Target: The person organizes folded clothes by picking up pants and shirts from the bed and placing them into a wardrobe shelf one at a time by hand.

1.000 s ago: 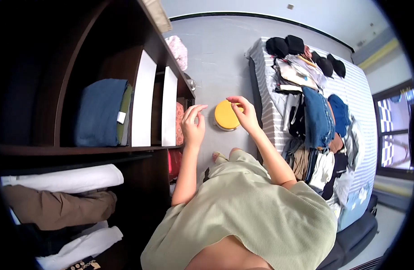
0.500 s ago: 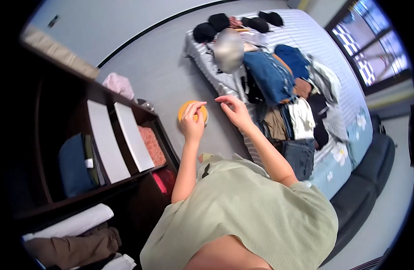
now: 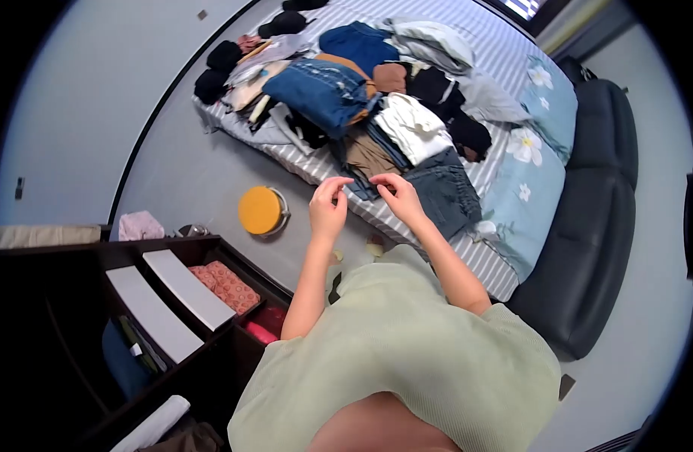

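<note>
My left hand (image 3: 330,209) is raised in front of my body, its fingers bent and parted from the thumb, with nothing in it. My right hand (image 3: 399,200) is held up close beside it, likewise curled loosely and holding nothing. The fingertips of the two hands point toward each other with a small gap. Beyond them, on the bed's near edge, lie dark grey jeans (image 3: 446,194), brown folded trousers (image 3: 371,156) and a white garment (image 3: 413,126). Blue jeans (image 3: 316,92) rest on the heap farther left.
A striped bed (image 3: 491,264) holds several caps (image 3: 284,24) and blue floral pillows (image 3: 526,226). Its black padded headboard (image 3: 599,218) is at right. A round yellow-topped stool (image 3: 260,211) stands on the floor. At left is a dark cabinet (image 3: 244,260) with a patterned pink cloth (image 3: 229,286) inside.
My view has swung to the right, so the bed and clothes now lie straight ahead and the stool sits farther left. My hands have come closer together, still without anything in them.
</note>
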{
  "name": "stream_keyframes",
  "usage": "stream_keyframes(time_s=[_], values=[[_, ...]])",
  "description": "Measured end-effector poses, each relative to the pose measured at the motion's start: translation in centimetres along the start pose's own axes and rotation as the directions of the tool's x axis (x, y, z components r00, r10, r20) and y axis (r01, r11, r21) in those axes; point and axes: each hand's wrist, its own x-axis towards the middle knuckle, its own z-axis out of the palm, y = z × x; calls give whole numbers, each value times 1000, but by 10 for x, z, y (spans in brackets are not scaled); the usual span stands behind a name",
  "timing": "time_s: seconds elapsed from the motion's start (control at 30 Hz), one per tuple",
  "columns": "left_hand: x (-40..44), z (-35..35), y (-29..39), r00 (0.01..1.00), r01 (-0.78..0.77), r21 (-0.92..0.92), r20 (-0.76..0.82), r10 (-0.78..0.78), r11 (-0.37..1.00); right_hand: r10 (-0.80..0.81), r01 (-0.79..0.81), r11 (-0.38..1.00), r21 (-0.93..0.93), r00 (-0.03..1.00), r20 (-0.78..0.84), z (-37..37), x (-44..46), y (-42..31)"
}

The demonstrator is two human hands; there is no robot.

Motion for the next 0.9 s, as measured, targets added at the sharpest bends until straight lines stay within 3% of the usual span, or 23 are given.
stream_keyframes(time_s=[0.13,0.4,0.57,0.63,0.67,0.9], values=[[-13,51,7,985,-22,-2,172,22,1000,85,-88,996,-15,990,-114,-44,-34,33],[-49,130,-52,852,288,-59,471,-227,956,297,-316,948,-24,912,-284,-86,-92,113],[-65,169,-96,604,675,-121,658,-450,728,300,-339,940,-27,863,-407,-93,-115,163],[-73,180,-113,566,693,-78,675,-473,717,294,-354,934,-54,844,-449,-96,-120,176],[-74,189,-120,551,698,-63,683,-479,713,270,-366,918,-153,858,-437,-102,-121,183],[-88,241,-159,363,878,-37,701,-614,477,261,-450,796,-404,858,-442,-145,-105,225]])
